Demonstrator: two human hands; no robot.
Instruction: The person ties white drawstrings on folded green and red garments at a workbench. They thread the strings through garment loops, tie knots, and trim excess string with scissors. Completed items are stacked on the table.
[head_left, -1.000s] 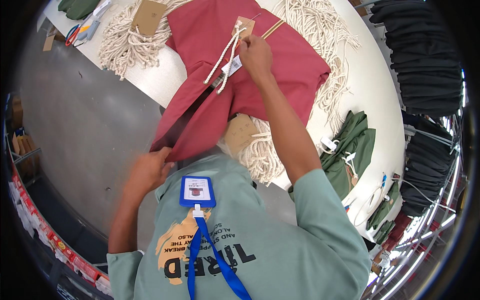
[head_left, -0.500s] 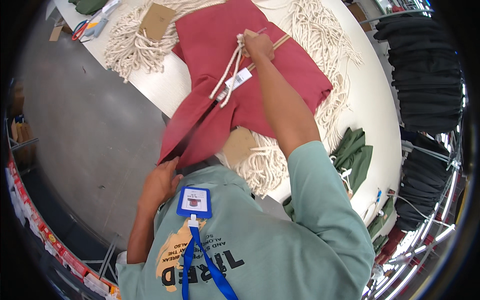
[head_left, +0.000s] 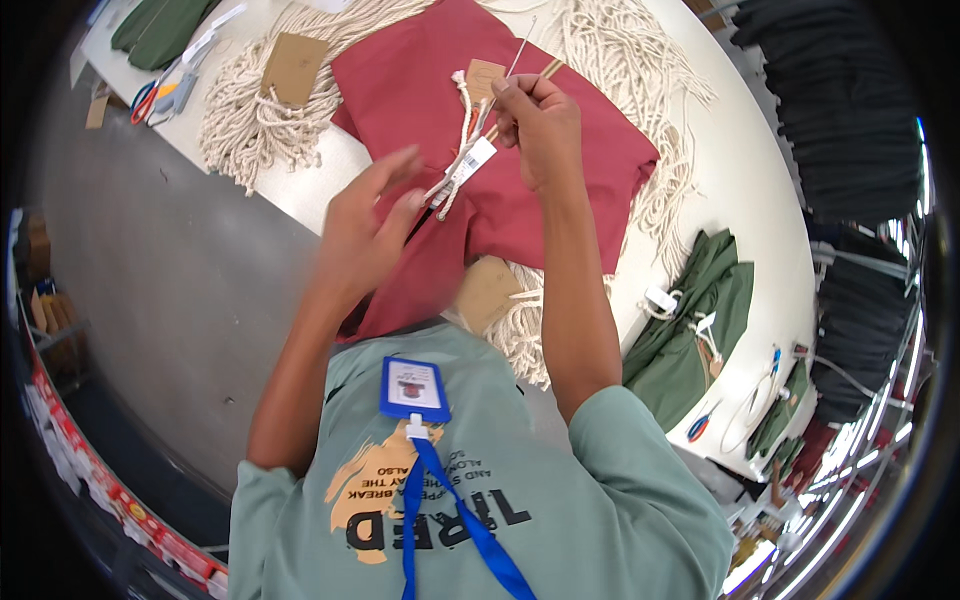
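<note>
A dark red garment (head_left: 580, 190) lies across the white table, its near end hanging toward me. Cream drawcord ends (head_left: 463, 105), a white tag (head_left: 478, 155) and a brown card tag (head_left: 484, 78) rest on it. Over the garment, my right hand (head_left: 545, 125) pinches a thin metal rod (head_left: 522, 48) that points up and away. My left hand (head_left: 365, 230), slightly blurred, hovers above the garment's left part, fingers apart and holding nothing. The rod's lower end is partly lost among the cords and fingers.
Bundles of cream cord (head_left: 255, 140) lie around the garment, with brown cards (head_left: 295, 68) on some. Green garments (head_left: 690, 330) lie to the right, beside scissors (head_left: 703, 427). Red-handled scissors (head_left: 144, 102) sit at the far-left edge. Dark garments (head_left: 830, 120) hang at the right.
My left hand has let go of the garment's near edge and risen toward the cords. My right hand has come off the brown tag and turned, now pinching the rod.
</note>
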